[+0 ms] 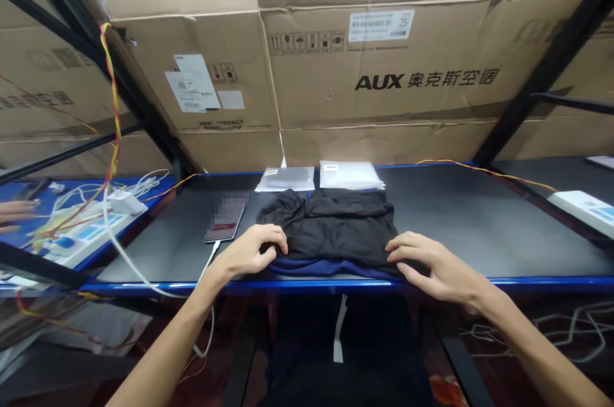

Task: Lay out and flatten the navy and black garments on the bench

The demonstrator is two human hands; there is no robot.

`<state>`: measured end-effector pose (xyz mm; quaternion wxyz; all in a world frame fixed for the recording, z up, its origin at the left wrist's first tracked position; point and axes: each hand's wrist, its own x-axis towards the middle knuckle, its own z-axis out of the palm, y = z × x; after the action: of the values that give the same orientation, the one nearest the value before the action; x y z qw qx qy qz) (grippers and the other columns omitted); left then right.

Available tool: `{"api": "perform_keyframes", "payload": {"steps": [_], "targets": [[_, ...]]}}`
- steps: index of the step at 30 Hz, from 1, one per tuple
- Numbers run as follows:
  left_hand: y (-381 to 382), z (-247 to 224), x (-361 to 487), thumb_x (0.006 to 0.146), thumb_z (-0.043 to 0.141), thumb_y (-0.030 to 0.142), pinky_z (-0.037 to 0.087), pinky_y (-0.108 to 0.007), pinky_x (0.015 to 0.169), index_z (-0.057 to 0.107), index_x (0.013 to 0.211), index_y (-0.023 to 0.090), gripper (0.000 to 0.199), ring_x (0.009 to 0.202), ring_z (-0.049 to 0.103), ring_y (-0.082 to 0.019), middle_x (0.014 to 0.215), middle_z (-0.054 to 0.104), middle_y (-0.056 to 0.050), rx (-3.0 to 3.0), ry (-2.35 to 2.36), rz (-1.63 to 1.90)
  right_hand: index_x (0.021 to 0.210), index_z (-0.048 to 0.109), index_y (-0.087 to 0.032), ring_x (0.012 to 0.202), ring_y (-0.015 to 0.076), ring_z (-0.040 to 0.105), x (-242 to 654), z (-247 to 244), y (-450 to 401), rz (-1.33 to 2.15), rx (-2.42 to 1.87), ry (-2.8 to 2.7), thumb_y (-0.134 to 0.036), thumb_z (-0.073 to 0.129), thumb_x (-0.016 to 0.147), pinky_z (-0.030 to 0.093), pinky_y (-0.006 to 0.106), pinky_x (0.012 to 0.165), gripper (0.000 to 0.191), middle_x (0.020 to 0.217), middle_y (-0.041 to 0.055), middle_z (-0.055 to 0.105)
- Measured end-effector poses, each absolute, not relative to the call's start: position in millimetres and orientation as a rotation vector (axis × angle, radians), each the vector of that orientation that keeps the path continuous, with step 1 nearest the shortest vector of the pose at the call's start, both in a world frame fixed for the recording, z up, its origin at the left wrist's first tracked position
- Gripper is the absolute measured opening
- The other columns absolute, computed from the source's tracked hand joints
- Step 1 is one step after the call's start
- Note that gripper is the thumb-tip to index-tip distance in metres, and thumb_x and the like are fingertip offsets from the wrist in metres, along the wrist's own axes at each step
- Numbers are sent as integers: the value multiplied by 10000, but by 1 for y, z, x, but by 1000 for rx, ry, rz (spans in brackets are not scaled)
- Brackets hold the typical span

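A folded black cloth garment point(345, 228) lies in front of me near the table's front edge, its surface wrinkled and its upper left corner bunched. A strip of dark blue cloth point(330, 267) shows from under its near side. My left hand point(254, 250) is at the garment's left edge, its fingers curled over the black cloth and the thumb close beneath them. At the right edge, my right hand point(432, 266) touches the cloth with fingertips, fingers stretched out and thumb apart. Behind the garment lie two flat clear-plastic packets, a left one point(288, 178) and a right one point(352, 175).
A phone point(226, 220) on a white cable point(129, 260) lies left of the garment. Power strips stand at left point(91, 237) and right point(588, 210). Cardboard point(307, 87) walls the back between black metal posts. Another person's hand point(16, 212) shows at far left.
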<state>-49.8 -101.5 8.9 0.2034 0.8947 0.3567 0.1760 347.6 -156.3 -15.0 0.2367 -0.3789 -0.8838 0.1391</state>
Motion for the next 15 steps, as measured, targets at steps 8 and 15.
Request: {"api": "perform_keyframes", "payload": {"steps": [8,15], "targets": [[-73,17,-19,909,569,322,488,-271,791,696,907,215,166,844,643,-164,909,711,-10,2538,1121,685,959,720,-262,908,240,697,352,-9,-120,280,-1227,-2049,-396,547,916,558,380,844,223,960,39,749],[-28,6,7,838,668,341,493,-343,888,652,966,217,179,999,616,-232,1056,667,-48,2776,1145,527,1169,680,-245,1200,285,597,354,-22,-67,169,-1218,-2209,-383,581,854,474,475,1041,358,1257,95,666]]}}
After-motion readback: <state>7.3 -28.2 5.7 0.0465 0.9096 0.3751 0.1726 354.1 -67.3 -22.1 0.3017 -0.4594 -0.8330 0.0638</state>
